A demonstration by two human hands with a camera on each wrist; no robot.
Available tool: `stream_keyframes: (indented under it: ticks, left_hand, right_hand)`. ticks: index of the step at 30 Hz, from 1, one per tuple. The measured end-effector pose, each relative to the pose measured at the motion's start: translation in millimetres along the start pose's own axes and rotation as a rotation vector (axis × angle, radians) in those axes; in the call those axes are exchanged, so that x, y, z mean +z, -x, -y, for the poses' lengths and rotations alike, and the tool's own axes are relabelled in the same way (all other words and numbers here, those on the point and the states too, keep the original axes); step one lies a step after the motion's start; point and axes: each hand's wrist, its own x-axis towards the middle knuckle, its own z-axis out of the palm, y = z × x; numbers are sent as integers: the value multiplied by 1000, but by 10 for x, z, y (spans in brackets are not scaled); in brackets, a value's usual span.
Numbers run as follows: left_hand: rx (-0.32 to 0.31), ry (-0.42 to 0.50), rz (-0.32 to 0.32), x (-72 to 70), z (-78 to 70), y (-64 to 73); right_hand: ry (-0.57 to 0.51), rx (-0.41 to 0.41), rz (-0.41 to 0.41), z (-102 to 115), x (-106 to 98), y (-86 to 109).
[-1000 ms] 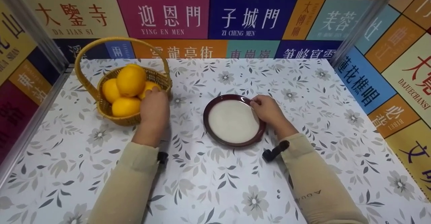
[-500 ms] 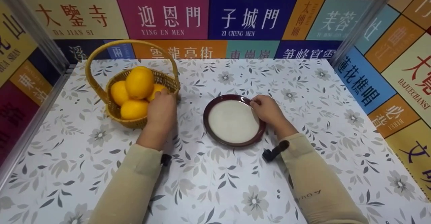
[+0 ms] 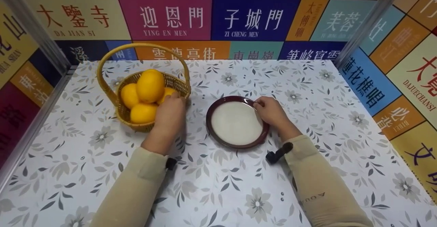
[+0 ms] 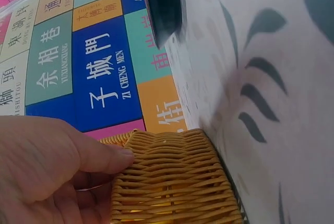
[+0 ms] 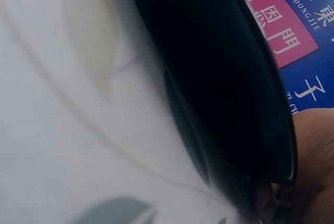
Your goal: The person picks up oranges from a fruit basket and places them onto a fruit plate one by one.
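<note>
A woven basket (image 3: pixel 178 82) with a tall arched handle stands on the left of the table, holding several orange fruits (image 3: pixel 150 85) that look like oranges. My left hand (image 3: pixel 169 116) grips the basket's near right rim. In the left wrist view, the thumb lies over the edge of the wicker wall (image 4: pixel 172 182), with fingers behind it. Right of the basket is a round plate (image 3: pixel 237 123), cream inside with a dark red rim. My right hand (image 3: pixel 273 111) pinches its right edge. The right wrist view shows the plate's dark side (image 5: pixel 219 78) with the hand (image 5: pixel 315 151) at its edge.
A white tablecloth (image 3: pixel 218 186) with grey flowers and leaves covers the table. Panels (image 3: pixel 170 17) printed with large characters stand behind and along both sides, with clear posts at the corners. A small black camera (image 3: pixel 278 153) sits at the right wrist.
My left hand has moved the basket of oranges to the right and slightly nearer, closer to the plate. The right hand and the plate have stayed in place.
</note>
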Motion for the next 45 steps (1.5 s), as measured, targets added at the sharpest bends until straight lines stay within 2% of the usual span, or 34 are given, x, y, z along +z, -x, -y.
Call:
stream_keyframes:
  ticks: [11,18,30,37,41,43,45]
  left_hand:
    - [49,11,28,-18,-117,70]
    - [71,8,76,0,-167,76]
    - [39,67,99,-5,-159,65]
    - [28,110,115,-75,-154,64]
    - [34,154,72,-161,-145,46]
    - [24,186,18,-210,-136,26]
    - [3,205,-61,-244,-119,0]
  right_hand:
    - [5,2,2,31,-7,0]
    - [10,9,4,13,8,-8]
    - [11,-9,1,-2,9,1]
    - [-1,-13,-3,-8,7,11]
    - [2,-15,-9,-6,7,8]
    - [4,-20,-12,-6,6,8]
    - [8,-21,-14,-6,7,9]
